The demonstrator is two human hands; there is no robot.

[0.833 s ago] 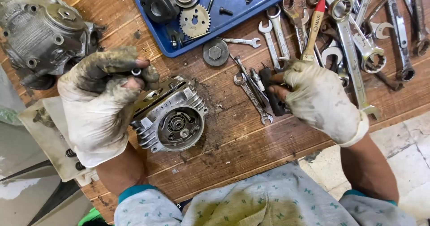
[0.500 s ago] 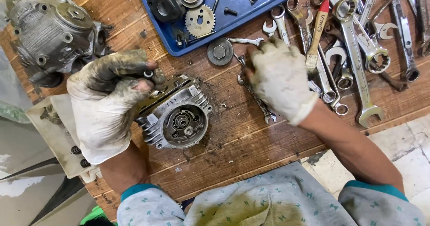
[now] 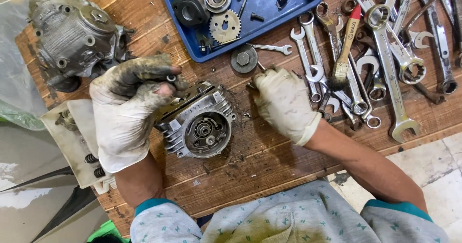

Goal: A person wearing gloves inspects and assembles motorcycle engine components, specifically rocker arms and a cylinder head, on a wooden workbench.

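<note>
A finned aluminium cylinder head (image 3: 199, 125) lies on the wooden bench (image 3: 250, 161) with its round opening facing up. My left hand (image 3: 127, 110), in a dirty white glove, grips its upper left side, with the fingertips curled over the top edge by a small ring. My right hand (image 3: 284, 101), also gloved, is just right of the head. Its fingers are closed around a thin metal tool (image 3: 259, 67), of which only a short end shows; its kind I cannot tell.
A blue tray (image 3: 308, 2) at the top holds a sprocket (image 3: 225, 26) and other parts. Below it lie a round disc with a hex nut (image 3: 243, 58) and a small spanner (image 3: 272, 47). Several spanners (image 3: 394, 60) and a red-handled brush (image 3: 347, 45) lie right; an engine casing (image 3: 72, 36) sits upper left.
My right hand has left the pile of spanners and moved left toward the cylinder head. My left hand has kept its grip on the head.
</note>
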